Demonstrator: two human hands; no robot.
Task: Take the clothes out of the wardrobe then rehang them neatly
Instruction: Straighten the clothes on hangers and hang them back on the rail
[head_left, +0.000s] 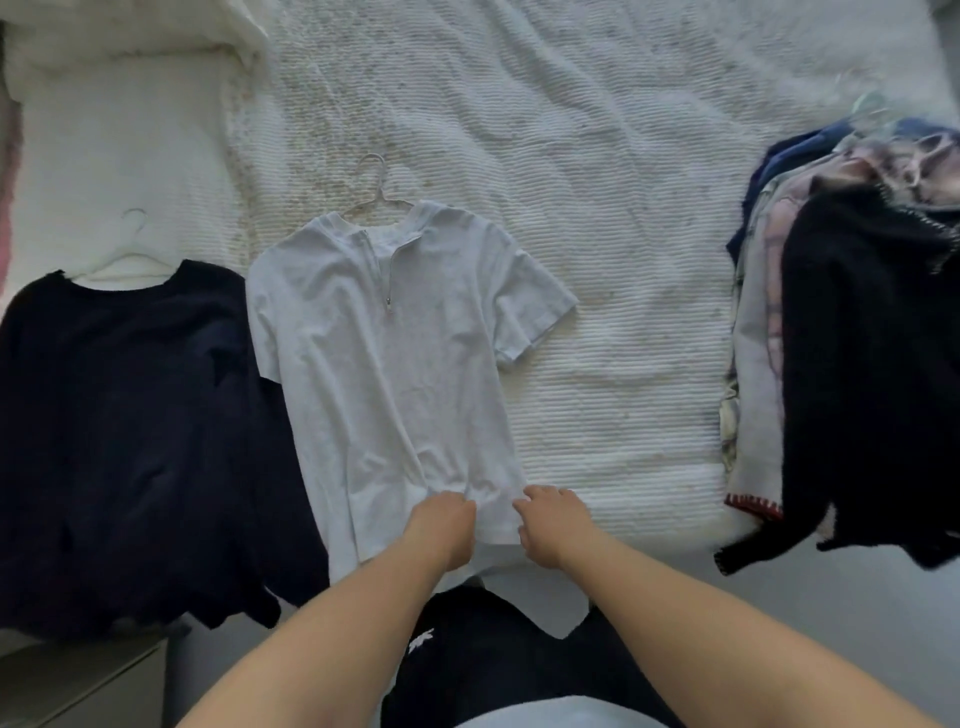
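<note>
I pinch the white zip-neck shirt's (384, 364) hem with left hand (441, 525) and right hand (553, 525); tugging evenly should smooth it.

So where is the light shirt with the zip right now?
The light zip shirt lies flat mid-bed on a hanger, between the dark shirt and the clothes pile.

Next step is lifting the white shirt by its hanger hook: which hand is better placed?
Probably the left hand: the hanger hook lies up and left. Both hands pinch the white shirt hem; the right hand sits farther right.
</note>
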